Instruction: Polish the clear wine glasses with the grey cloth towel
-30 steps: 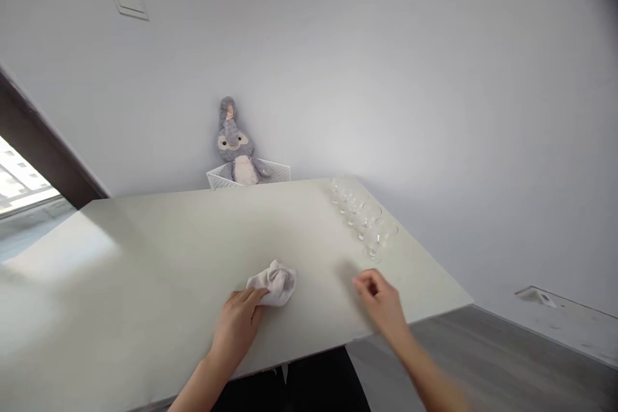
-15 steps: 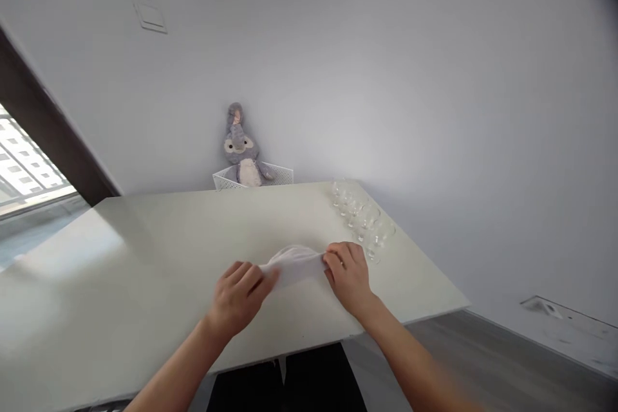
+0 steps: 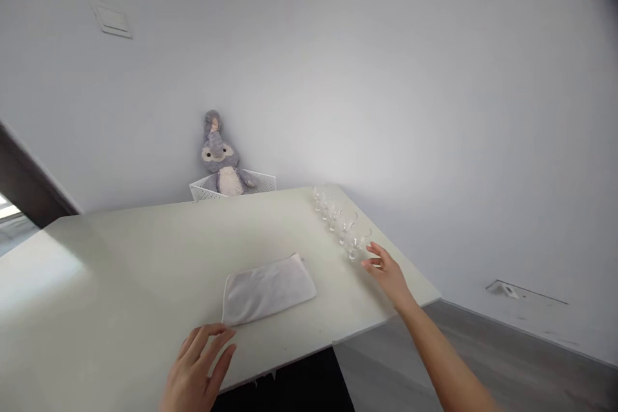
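A folded light grey cloth (image 3: 269, 290) lies flat on the pale table (image 3: 164, 257). Beside its near left corner is my left hand (image 3: 199, 364), fingers apart and holding nothing. My right hand (image 3: 389, 275) is at the near end of a row of several clear glasses (image 3: 344, 225), thumb and fingers spread around the side of the nearest glass (image 3: 355, 246). Whether the fingertips touch that glass I cannot tell.
Behind the table's far edge, a grey plush toy (image 3: 221, 153) sits in a white perforated basket (image 3: 263, 182) against the wall. The table's right edge runs close past the glasses. A dark frame (image 3: 31, 174) stands at the far left.
Both hands have let go of the cloth, which now lies flat. My right hand has moved right to the glasses, my left hand nearer to me. The view has turned right.
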A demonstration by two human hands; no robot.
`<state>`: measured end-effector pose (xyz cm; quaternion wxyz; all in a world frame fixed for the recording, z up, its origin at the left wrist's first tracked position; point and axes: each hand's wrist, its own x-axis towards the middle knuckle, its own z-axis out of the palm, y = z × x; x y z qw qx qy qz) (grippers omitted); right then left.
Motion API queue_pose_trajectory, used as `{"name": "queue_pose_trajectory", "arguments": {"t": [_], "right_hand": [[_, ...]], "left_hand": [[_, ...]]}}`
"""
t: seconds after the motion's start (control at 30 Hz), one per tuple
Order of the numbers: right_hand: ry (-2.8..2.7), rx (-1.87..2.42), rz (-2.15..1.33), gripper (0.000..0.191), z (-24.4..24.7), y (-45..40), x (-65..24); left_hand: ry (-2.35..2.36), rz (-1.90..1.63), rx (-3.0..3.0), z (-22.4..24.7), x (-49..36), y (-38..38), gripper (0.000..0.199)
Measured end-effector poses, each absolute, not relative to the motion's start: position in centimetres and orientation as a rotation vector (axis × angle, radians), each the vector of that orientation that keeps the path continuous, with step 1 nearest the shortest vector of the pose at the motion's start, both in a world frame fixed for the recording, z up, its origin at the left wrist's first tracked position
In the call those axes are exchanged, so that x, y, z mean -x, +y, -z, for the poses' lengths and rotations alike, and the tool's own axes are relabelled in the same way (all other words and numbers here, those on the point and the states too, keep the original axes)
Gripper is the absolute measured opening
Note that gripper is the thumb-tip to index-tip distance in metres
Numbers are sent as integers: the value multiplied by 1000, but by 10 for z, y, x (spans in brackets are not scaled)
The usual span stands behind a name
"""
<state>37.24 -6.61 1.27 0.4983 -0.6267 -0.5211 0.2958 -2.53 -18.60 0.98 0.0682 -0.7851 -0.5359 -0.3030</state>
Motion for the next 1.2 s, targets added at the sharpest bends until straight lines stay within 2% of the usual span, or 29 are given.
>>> {"name": "queue_pose_trajectory", "arguments": {"t": [0.13, 0.33, 0.57, 0.8, 0.9, 1.03, 1.13, 1.2], "right_hand": [[-1234, 1596, -955, 68, 0, -35, -368], [-1245, 1331, -1059, 62, 6, -15, -369], [-1191, 1293, -1129, 78, 7, -7, -361], [-1205, 1307, -1101, 71, 18, 8, -345], [-1216, 1261, -1094, 64, 20, 14, -330], [-1230, 1230, -1153, 61, 22, 28, -302], [-1227, 1216, -1174, 63, 25, 42, -270], [-1249, 1182, -1186, 64, 27, 53, -243]], "left_hand": [[-1599, 875, 2402, -5, 13, -177, 19], [-1581, 837, 2409, 16, 31, -168, 21], [-1534, 746, 2395, 24, 37, -155, 29], [-1467, 412, 2738, 10, -7, -117, 49], [-1407, 367, 2978, 2, -20, -115, 49], [-1499, 685, 3059, -6, -27, -111, 34], [-1925, 1238, 2772, -9, -32, -85, 34], [-2292, 1627, 2568, -10, -35, -59, 44]]}}
